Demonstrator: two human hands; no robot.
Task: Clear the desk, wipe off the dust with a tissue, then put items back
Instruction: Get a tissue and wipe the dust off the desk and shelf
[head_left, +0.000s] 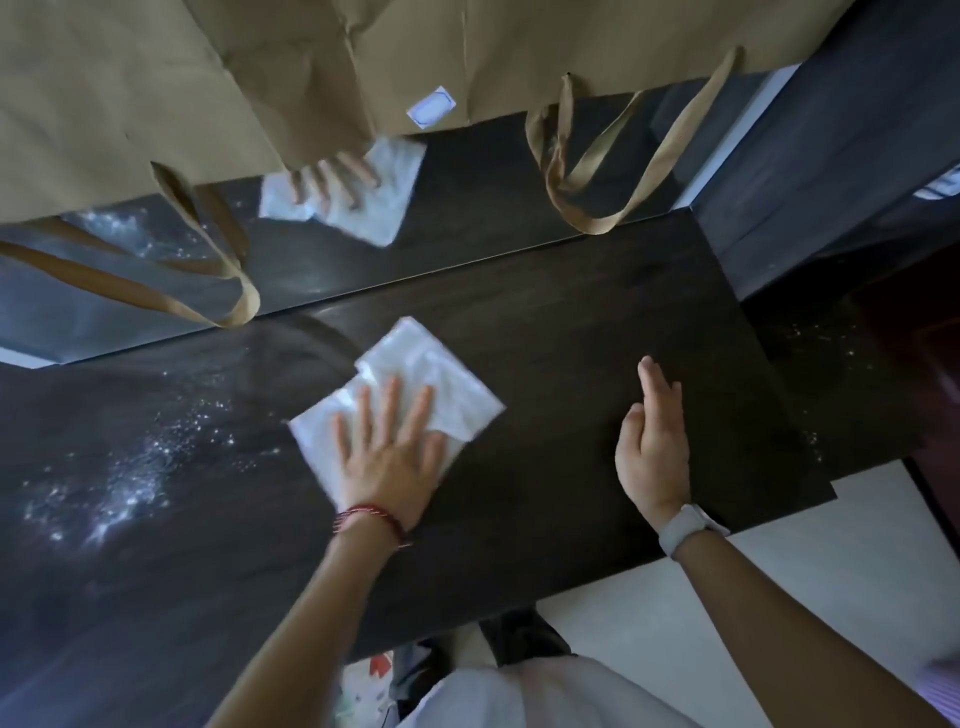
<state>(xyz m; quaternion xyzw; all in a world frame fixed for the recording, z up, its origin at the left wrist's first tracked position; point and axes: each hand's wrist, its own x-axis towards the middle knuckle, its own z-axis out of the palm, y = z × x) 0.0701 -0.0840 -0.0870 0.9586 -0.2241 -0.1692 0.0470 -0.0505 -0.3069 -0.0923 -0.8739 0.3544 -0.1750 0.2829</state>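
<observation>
Over on the left, white dust (119, 488) lies scattered across the dark table (545, 322), speckled and bright against the wood. Moving in, the left hand (387, 457) lies flat on a folded white tissue (415, 384), fingers straight and spread, palm pressing it down onto the tabletop near the middle; a red string bracelet (371, 517) circles that wrist. Behind, a mirror (467, 208) at the table's back edge shows the same hand and tissue, with brown paper bags (156, 78) hanging above, handles drooping. On the right, the right hand (652, 441) is relaxed and loose above the bare wood, fingers straight, holding nothing, a pale watch (688, 527) on the wrist.
</observation>
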